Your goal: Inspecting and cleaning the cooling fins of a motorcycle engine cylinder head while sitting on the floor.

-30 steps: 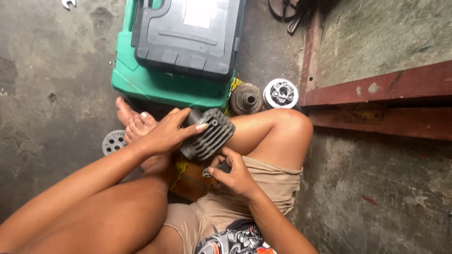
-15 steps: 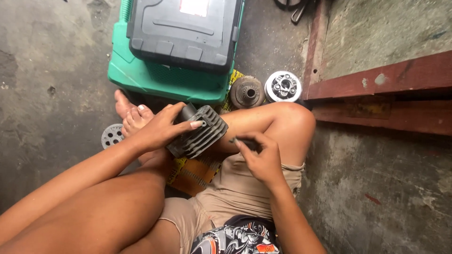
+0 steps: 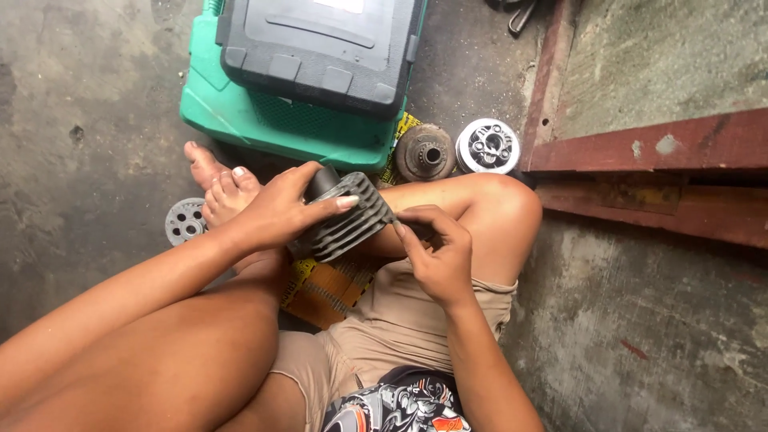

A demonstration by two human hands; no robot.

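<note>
At the centre of the frame a dark grey finned metal cylinder [image 3: 346, 222] rests across the person's bent legs, tilted so its ribbed side faces up. The left hand [image 3: 276, 210] wraps over its upper left end, fingers spread along the fins and thumb near the dark round opening, a firm closed grip on the casting. The right hand [image 3: 436, 252] is curled at the cylinder's right edge, fingertips pinched together against it; whether they hold a small tool or part there cannot be told. The piece looks like cast metal, so probably heavy for its size, rigid, and rough enough not to slip, though the thin fins could chip if knocked on the concrete floor [image 3: 80, 120]. The solid ends seem the safest places to hold. Above it sit a green and black tool case [image 3: 240, 112], a rusty round part [image 3: 425, 152] and a silvery hub [image 3: 487, 146]; another round part [image 3: 184, 222] lies at the left by the bare foot [image 3: 220, 188].
</note>
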